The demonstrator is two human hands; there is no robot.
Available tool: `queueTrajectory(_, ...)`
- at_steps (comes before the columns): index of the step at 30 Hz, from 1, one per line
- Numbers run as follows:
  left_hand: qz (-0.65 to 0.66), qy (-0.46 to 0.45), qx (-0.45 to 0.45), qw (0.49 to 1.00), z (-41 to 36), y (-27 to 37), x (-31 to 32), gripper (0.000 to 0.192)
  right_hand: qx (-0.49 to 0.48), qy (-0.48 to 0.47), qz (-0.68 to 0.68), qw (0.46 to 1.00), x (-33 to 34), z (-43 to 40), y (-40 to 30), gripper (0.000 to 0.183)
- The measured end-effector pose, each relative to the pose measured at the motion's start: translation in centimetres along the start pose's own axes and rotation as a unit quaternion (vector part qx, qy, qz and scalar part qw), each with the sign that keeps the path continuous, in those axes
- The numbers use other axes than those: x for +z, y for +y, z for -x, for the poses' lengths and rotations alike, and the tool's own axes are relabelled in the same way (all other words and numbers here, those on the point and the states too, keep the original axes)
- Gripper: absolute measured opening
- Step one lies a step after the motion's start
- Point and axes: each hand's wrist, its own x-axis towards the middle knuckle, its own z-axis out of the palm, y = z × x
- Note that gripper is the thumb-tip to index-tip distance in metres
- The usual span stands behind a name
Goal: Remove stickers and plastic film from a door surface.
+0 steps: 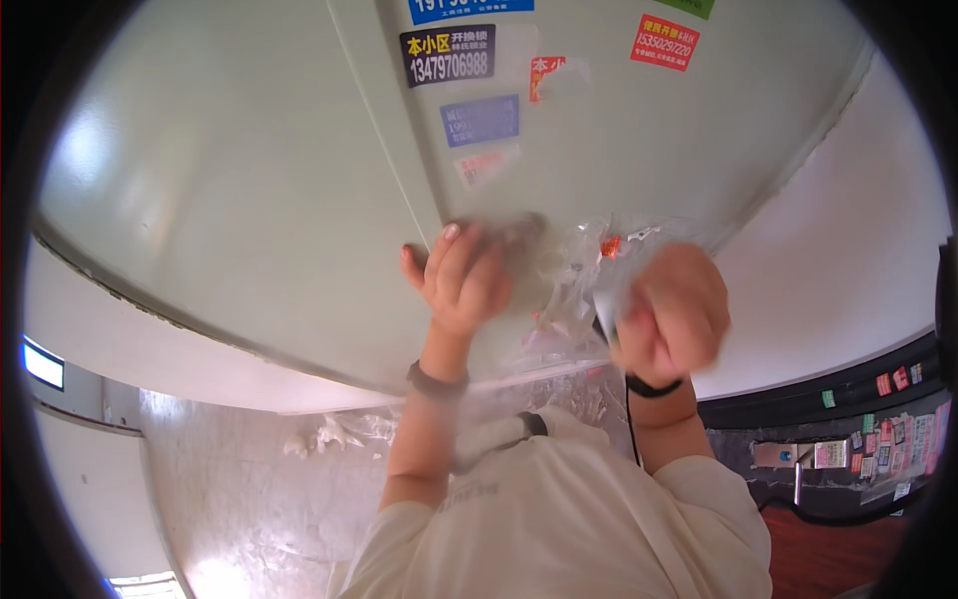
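Observation:
In front of me is a grey-green metal panel (pixel 299 202) with a raised seam and several printed stickers. My left hand (pixel 468 281) rests against it beside the seam, fingers spread, with nothing seen in its grasp. Motion blurs my right hand (pixel 677 314), which is closed around a small flat pale object (pixel 606 314) with a dark edge; its kind cannot be made out. Crumpled clear film (pixel 576 277) with torn sticker scraps lies between my hands, close to the right one. Above them are a faded purple sticker (pixel 479 120) and a partly peeled red-and-white sticker (pixel 486 165).
A dark door (pixel 733 442) with a metal lever handle (pixel 797 479) and many small stickers stands at the lower right. White wall (pixel 846 247) borders the panel. Torn film scraps (pixel 337 433) lie on the shiny floor (pixel 247 487). A black cord (pixel 631 419) hangs below my right wrist.

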Motion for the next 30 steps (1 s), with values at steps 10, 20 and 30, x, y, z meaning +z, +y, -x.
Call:
queueTrajectory(10, -0.008, 0.013, 0.002, 1.000, 0.0, 0.0, 0.2, 0.024, -0.038, 0.031, 0.063, 0.997, 0.7, 0.3, 1.6, 0.015)
queueTrajectory(20, -0.007, 0.011, 0.001, 1.000, -0.4, 0.0, 0.4, 0.026, 0.049, 0.016, 0.171, 0.984, 2.8, 1.2, 4.4, 0.022)
queueTrajectory(30, 0.001, 0.011, 0.000, 1.000, -0.2, 0.2, 0.4, 0.027, 0.019, -0.011, 0.112, 0.994, 2.5, 2.0, 5.5, 0.018)
